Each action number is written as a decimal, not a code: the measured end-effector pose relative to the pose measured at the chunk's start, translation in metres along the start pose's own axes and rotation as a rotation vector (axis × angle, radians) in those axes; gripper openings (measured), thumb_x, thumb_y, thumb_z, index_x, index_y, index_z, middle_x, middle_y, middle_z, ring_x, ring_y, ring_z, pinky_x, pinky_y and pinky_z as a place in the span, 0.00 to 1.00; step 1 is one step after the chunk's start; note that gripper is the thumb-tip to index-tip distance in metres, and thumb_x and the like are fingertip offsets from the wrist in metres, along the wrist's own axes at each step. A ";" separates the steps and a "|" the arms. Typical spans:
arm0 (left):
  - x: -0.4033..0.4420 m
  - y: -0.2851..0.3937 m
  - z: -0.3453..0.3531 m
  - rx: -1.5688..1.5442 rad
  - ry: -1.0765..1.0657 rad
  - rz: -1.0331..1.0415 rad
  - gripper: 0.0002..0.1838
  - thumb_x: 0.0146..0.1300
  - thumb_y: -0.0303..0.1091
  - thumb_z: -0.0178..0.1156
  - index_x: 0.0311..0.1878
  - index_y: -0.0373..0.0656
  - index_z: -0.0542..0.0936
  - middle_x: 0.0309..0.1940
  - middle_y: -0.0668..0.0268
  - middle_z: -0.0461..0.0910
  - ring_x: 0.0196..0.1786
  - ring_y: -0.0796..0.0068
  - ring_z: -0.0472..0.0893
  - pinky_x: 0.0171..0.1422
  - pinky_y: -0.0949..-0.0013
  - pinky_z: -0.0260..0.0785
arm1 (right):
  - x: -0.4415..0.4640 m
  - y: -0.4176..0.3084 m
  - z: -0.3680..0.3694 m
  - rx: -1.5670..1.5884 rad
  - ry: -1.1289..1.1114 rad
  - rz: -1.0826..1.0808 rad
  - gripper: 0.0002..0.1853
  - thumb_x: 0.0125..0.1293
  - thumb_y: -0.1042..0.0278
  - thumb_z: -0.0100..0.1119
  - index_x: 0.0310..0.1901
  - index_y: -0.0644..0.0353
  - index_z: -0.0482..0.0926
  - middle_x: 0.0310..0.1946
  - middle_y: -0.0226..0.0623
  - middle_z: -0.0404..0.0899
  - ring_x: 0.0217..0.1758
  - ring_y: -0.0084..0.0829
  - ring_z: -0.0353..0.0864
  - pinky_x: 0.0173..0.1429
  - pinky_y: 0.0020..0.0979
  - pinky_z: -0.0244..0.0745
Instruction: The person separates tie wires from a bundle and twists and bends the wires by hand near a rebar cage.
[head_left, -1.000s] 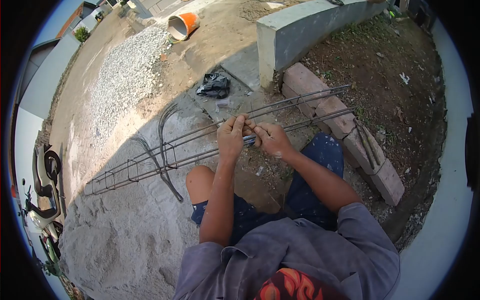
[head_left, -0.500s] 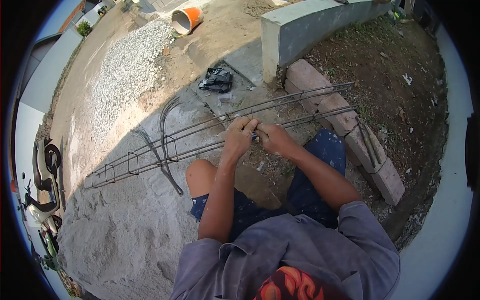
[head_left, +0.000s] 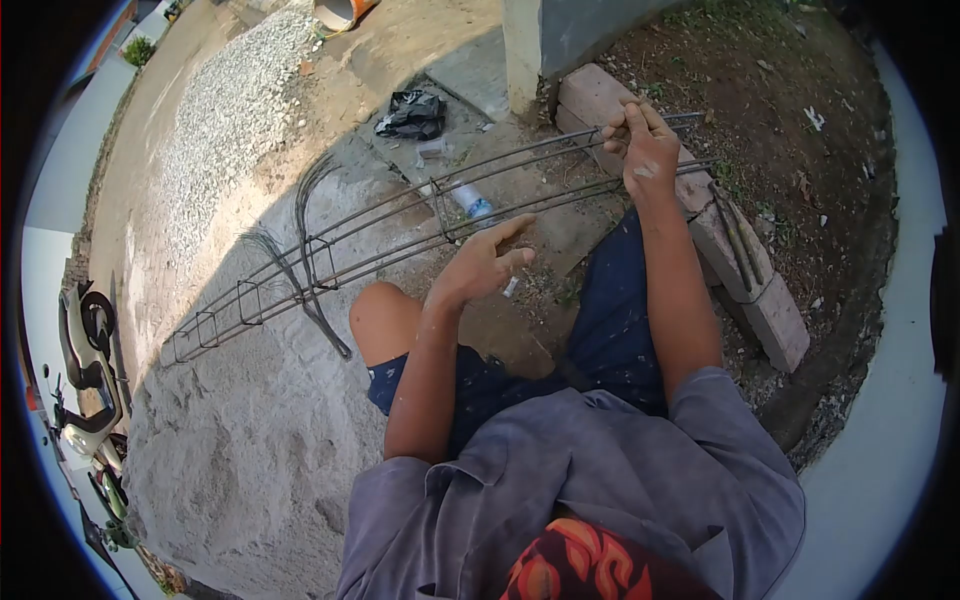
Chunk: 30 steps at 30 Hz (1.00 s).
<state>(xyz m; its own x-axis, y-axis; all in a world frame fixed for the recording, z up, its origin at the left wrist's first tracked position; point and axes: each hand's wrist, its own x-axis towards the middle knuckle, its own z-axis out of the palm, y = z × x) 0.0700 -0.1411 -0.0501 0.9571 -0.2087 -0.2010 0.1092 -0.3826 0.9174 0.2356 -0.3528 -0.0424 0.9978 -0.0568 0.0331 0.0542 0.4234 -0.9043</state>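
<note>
Half-open left grip (head_left: 483, 264), empty, beside near edge of rebar cage (head_left: 439, 206); right grip (head_left: 645, 148) pinched by cage's right end, hold unclear. Beyond left grip: plastic bottle (head_left: 472, 199), black bag (head_left: 411, 115), contents unclear; farther, orange bucket (head_left: 343, 14). Block row (head_left: 777, 322) borders right grip; open sand (head_left: 240, 440) left of left grip.

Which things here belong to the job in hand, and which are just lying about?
Likely in the job:
rebar cage
wire bundle lying across it
blocks by its right end

Apparently just lying about:
black plastic bag
blue-and-white plastic item
orange bucket, partly in view
</note>
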 end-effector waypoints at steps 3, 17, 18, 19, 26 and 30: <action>-0.013 -0.005 -0.020 -0.024 -0.074 0.027 0.24 0.66 0.45 0.58 0.57 0.36 0.76 0.55 0.56 0.78 0.56 0.68 0.77 0.60 0.65 0.67 | 0.024 -0.003 -0.025 -0.007 0.110 -0.066 0.14 0.71 0.69 0.53 0.52 0.69 0.75 0.28 0.35 0.78 0.27 0.26 0.79 0.26 0.26 0.76; -0.023 -0.038 -0.025 -0.894 0.151 0.153 0.18 0.71 0.46 0.53 0.42 0.37 0.79 0.38 0.61 0.80 0.43 0.68 0.79 0.51 0.66 0.69 | 0.031 -0.002 -0.039 0.033 0.211 0.121 0.13 0.72 0.71 0.49 0.52 0.68 0.76 0.26 0.34 0.76 0.25 0.26 0.78 0.25 0.26 0.77; -0.022 -0.040 -0.027 -0.889 0.219 0.126 0.18 0.71 0.45 0.54 0.40 0.38 0.80 0.35 0.62 0.80 0.41 0.70 0.79 0.50 0.68 0.69 | 0.032 -0.002 -0.040 0.037 0.203 0.124 0.13 0.72 0.71 0.50 0.52 0.68 0.76 0.26 0.34 0.76 0.25 0.26 0.78 0.25 0.26 0.77; -0.022 -0.043 -0.029 -0.885 0.288 0.100 0.17 0.70 0.45 0.54 0.39 0.38 0.80 0.33 0.64 0.79 0.38 0.72 0.78 0.48 0.69 0.69 | 0.032 -0.002 -0.040 0.041 0.193 0.128 0.13 0.72 0.71 0.50 0.52 0.68 0.76 0.26 0.33 0.76 0.25 0.26 0.78 0.25 0.26 0.76; -0.028 -0.050 -0.037 -0.723 0.410 -0.063 0.18 0.70 0.46 0.54 0.34 0.40 0.80 0.31 0.64 0.78 0.31 0.77 0.75 0.42 0.74 0.68 | 0.023 -0.003 -0.033 0.081 0.171 0.106 0.13 0.72 0.71 0.51 0.53 0.68 0.76 0.25 0.32 0.75 0.25 0.25 0.77 0.24 0.25 0.75; -0.038 -0.041 -0.021 -0.798 0.293 -0.088 0.21 0.69 0.48 0.55 0.35 0.37 0.81 0.32 0.63 0.81 0.32 0.76 0.78 0.45 0.74 0.71 | 0.026 0.000 -0.036 0.062 0.161 0.073 0.13 0.71 0.70 0.52 0.53 0.68 0.75 0.26 0.31 0.75 0.25 0.24 0.77 0.24 0.24 0.75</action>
<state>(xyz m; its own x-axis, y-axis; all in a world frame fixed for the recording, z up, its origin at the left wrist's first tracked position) 0.0348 -0.0983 -0.0727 0.9551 0.0756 -0.2864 0.2369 0.3854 0.8918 0.2603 -0.3872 -0.0567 0.9806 -0.1653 -0.1049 -0.0114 0.4868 -0.8734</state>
